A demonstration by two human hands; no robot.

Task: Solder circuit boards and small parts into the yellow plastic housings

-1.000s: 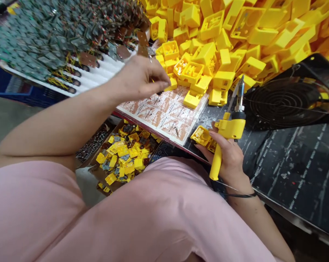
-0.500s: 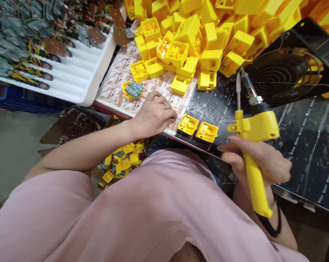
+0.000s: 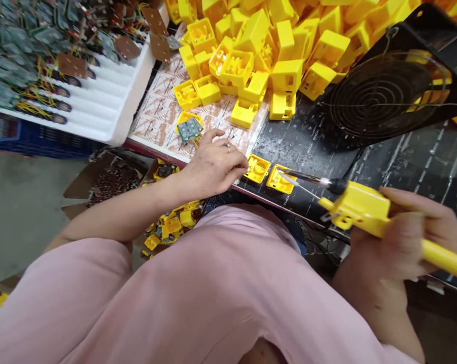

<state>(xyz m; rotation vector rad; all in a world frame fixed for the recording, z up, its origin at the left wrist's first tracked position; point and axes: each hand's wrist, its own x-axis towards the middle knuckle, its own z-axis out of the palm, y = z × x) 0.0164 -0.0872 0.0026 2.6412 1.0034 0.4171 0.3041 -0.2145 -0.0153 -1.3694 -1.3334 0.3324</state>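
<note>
Possibly the soldering gun (image 3: 365, 205), clasped firmly in the right hand (image 3: 421, 232), could scorch the yellow case (image 3: 280, 186) lying unheld on the bench (image 3: 289, 137) if that skids, though the left hand's (image 3: 216, 164) grip is unclear

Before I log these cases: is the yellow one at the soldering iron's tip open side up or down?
Open side up: the yellow case shows its rim and inside from above.

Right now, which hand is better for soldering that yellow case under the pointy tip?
Probably the right hand: it holds the yellow soldering gun, pointed at the yellow case. The left hand is beside the neighbouring case.
</note>
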